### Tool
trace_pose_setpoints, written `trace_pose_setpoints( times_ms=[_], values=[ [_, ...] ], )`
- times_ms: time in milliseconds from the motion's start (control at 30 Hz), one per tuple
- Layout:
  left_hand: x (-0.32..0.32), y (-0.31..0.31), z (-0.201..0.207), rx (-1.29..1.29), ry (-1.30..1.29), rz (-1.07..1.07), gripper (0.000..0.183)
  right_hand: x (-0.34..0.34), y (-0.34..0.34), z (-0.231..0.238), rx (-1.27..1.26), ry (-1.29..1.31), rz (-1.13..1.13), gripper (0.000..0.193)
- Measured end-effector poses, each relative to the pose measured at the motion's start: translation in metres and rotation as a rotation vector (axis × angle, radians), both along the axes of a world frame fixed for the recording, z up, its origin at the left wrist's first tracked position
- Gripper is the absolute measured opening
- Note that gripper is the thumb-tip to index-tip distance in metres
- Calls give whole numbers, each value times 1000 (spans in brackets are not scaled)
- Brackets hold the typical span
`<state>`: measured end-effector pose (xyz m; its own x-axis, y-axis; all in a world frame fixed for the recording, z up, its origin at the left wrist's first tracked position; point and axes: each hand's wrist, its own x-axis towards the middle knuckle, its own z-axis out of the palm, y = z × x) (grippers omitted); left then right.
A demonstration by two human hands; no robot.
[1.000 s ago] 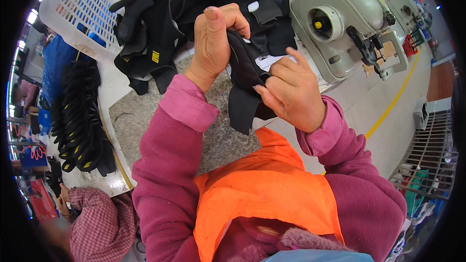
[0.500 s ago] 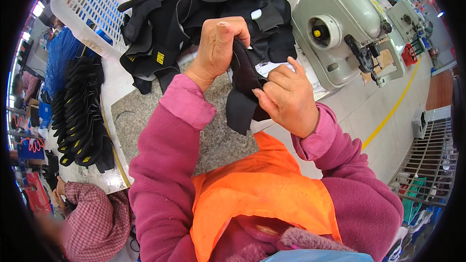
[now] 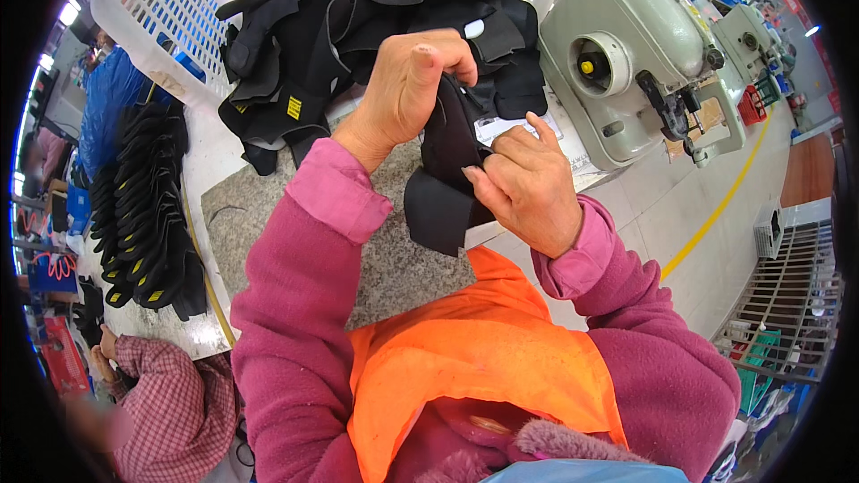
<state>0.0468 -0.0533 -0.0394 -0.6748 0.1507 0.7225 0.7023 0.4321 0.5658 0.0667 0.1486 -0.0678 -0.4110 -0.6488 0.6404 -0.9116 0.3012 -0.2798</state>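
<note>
I hold a black fabric piece (image 3: 445, 188) up over the grey felt pad (image 3: 394, 259) on the work table. My left hand (image 3: 407, 85) grips its upper edge from above, fingers curled over it. My right hand (image 3: 528, 183) pinches its right side, thumb and fingers closed on the cloth. The lower end of the piece hangs free below both hands. Just behind my hands lies a heap of black fabric pieces (image 3: 358, 27), some with small yellow tags.
A white plastic basket (image 3: 161, 9) stands behind the heap. A grey-green sewing machine (image 3: 626, 45) sits at the right. A stack of black pieces (image 3: 143, 206) lies at the left edge. Another person in a checked sleeve (image 3: 170, 402) sits lower left. Metal racks (image 3: 787, 304) are on the floor, right.
Both hands have kept hold of the black piece, with the fingers shifting slightly along it. The view has tilted a little; nothing else has moved.
</note>
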Motion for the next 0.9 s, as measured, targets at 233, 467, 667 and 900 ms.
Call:
trace_pose_setpoints(
  times_ms=[233,467,667,900],
  values=[
    [-1,7,5,49,173,-175,55,2,1,1,27,16,-6,20],
    [0,0,-6,84,86,-158,52,5,6,0,7,15,-54,19],
    [21,-39,-36,121,-236,-10,56,4,10,2,-61,-78,-48,17],
    [25,-45,2,575,-284,-303,20,-14,7,56,-158,117,-35,20]
  ],
)
